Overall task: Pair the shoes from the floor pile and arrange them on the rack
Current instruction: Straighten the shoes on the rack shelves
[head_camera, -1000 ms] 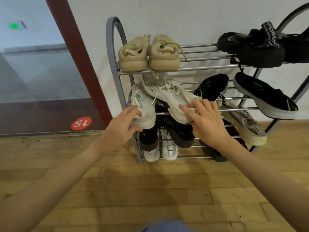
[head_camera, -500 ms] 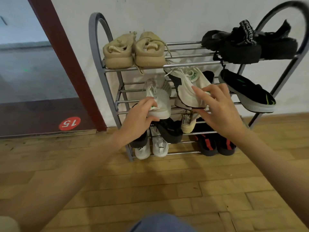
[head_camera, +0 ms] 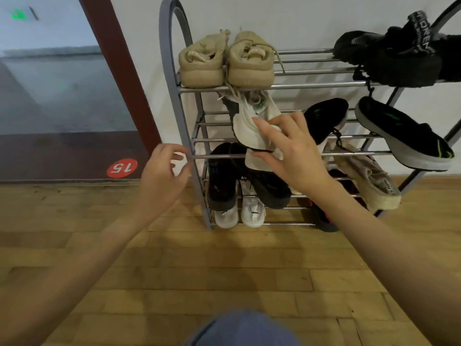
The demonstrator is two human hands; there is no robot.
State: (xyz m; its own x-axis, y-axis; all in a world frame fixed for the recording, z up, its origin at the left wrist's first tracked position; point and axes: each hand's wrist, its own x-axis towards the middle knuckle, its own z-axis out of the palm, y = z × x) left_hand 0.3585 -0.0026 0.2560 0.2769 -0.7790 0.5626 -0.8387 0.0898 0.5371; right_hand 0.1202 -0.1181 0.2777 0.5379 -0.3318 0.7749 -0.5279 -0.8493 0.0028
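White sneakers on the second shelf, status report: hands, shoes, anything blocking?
Left hand off the rack, holding nothing. Right hand gripping white sneakers, tilted on rack. Black shoe crowds the right side.

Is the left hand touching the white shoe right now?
Apart. The head view shows the left hand off the rack's left side, clear of the white shoe.

Beige sneakers (head_camera: 225,62), white shoe (head_camera: 252,121), grey rack (head_camera: 174,71)

We note the right hand (head_camera: 294,156) gripping a white sneaker (head_camera: 252,123) on the shoe rack's (head_camera: 174,96) second tier. The left hand (head_camera: 162,176) hangs loosely curled, empty, beside the rack's frame. Beige sneakers (head_camera: 224,68) occupy the top tier.
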